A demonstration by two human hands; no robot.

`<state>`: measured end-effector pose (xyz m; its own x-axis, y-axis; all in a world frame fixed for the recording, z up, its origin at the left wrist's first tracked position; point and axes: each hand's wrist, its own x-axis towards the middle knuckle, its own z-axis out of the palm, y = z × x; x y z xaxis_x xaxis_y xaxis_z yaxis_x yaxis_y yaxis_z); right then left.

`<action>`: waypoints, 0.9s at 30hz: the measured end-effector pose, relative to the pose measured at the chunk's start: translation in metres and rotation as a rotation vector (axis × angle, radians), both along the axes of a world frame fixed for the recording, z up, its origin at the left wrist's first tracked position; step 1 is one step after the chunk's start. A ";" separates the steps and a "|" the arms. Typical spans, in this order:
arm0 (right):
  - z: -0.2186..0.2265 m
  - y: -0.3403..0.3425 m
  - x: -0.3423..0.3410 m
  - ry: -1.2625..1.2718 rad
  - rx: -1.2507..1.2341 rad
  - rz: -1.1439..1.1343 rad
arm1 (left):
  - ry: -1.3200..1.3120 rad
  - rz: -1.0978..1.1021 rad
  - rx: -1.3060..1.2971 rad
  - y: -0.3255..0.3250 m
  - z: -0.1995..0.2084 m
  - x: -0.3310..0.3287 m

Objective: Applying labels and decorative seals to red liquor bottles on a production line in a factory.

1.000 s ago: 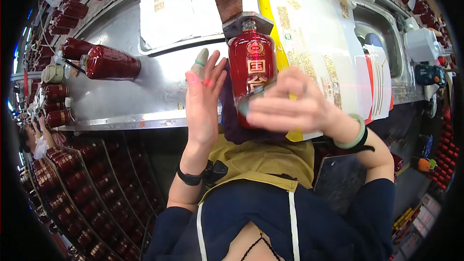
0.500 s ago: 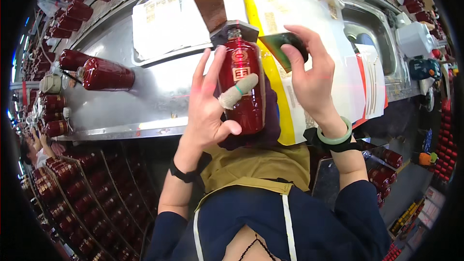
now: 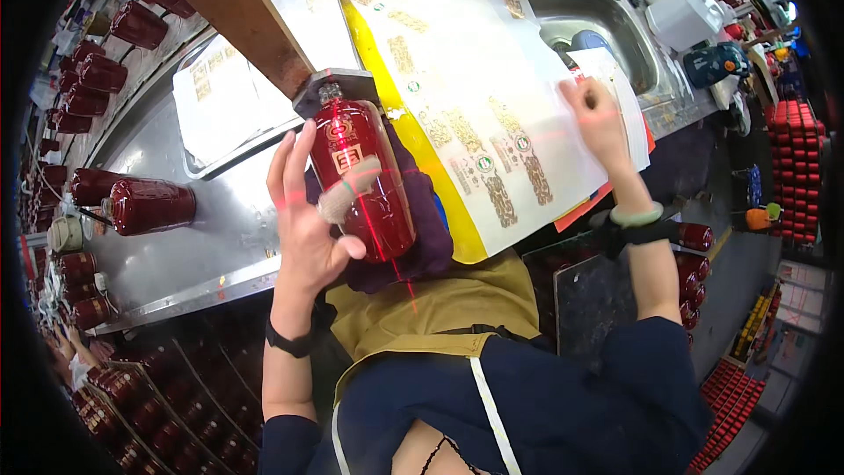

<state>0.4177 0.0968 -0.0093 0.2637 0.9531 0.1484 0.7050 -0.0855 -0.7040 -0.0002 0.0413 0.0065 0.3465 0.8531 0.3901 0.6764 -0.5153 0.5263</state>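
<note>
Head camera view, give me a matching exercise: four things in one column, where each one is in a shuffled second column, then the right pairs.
Things:
1. glossy red glass bottle
2. left hand
3. right hand
4. dark red bottle lying on its side

Places:
A. alone on the steel table, far left
B. on the small stack of paper sheets beside the steel sink
C. neck under the grey block at the wooden beam's end, on the purple cloth
D. thumb across the upright-held bottle's front

Pairs: 1-C, 2-D, 3-B, 4-A
</note>
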 end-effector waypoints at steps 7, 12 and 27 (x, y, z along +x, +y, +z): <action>-0.018 0.059 0.164 -0.364 -0.282 -0.250 | -0.081 0.015 -0.034 -0.046 -0.008 0.003; -0.045 0.086 0.206 -0.651 -0.298 -0.273 | -0.333 0.031 -0.080 -0.053 -0.014 0.019; -0.003 0.055 -0.082 -0.310 0.108 0.792 | -0.404 0.157 -0.133 -0.056 -0.018 0.025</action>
<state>0.3359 0.1515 -0.0126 -0.5412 0.8158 0.2040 0.6907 0.5696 -0.4454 0.0249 -0.0143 -0.0119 0.0519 0.9350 0.3508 0.4678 -0.3332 0.8187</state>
